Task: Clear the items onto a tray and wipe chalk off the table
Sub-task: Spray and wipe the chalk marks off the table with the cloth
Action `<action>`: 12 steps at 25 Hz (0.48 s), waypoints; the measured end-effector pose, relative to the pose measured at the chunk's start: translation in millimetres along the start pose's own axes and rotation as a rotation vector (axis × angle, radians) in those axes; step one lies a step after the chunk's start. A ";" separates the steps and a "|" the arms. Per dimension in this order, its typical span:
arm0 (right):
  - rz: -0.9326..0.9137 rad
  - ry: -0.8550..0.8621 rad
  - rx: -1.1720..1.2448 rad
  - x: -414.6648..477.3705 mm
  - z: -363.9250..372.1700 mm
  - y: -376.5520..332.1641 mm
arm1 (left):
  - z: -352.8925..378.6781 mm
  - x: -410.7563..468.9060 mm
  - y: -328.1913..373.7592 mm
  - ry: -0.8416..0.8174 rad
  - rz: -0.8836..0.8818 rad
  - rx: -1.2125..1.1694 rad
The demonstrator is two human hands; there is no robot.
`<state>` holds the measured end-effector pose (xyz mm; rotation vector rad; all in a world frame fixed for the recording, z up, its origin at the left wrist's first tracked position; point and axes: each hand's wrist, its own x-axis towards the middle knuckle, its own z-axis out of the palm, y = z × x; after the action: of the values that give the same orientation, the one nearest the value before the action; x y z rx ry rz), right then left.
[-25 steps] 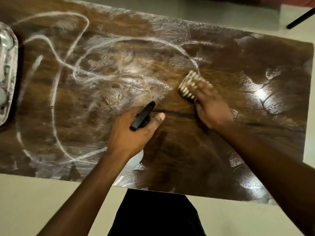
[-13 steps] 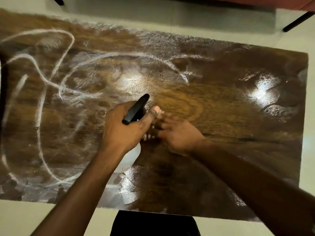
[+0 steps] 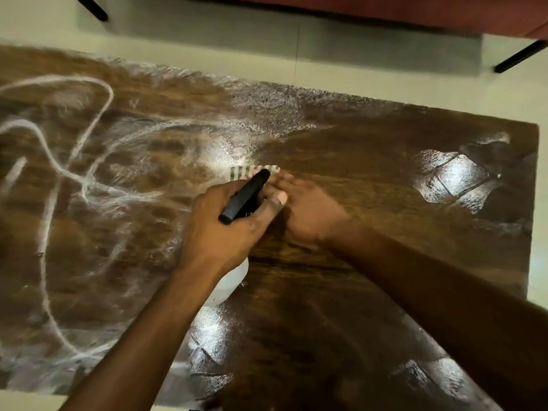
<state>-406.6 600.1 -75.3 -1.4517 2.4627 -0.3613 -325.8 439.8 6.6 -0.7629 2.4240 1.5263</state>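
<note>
Left hand (image 3: pixel 225 229) over the middle of the table (image 3: pixel 385 262), fingers curled tight around a spray bottle (image 3: pixel 232 277), thumb stretched out to the right. Black spray head (image 3: pixel 244 197) poking up and away between thumb and fingers, white bottle body peeking out under the wrist. Left arm reaching in from the near edge, slanting up and to the right. Right hand (image 3: pixel 308 212) just beside the left hand, touching it, palm down and flat on the wood, pressing on a striped cloth (image 3: pixel 252 172). Only a small bit of cloth showing past the fingertips; how tight the fingers hold it, cannot tell. Right arm coming in from the near right corner, slanting up and to the left. White chalk lines (image 3: pixel 89 185) looping all over the left half of the table. Right half dark, wet and shiny, with bright light spots near the right edge.
</note>
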 end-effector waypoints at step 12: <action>0.711 0.225 0.146 65.1 -7.8 37.7 | -7.7 4.4 -10.6 0.037 -0.029 -0.050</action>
<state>-470.4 561.3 -87.0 -0.4324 2.8442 -0.5472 -323.3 428.0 0.0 -0.8395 2.3987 1.5809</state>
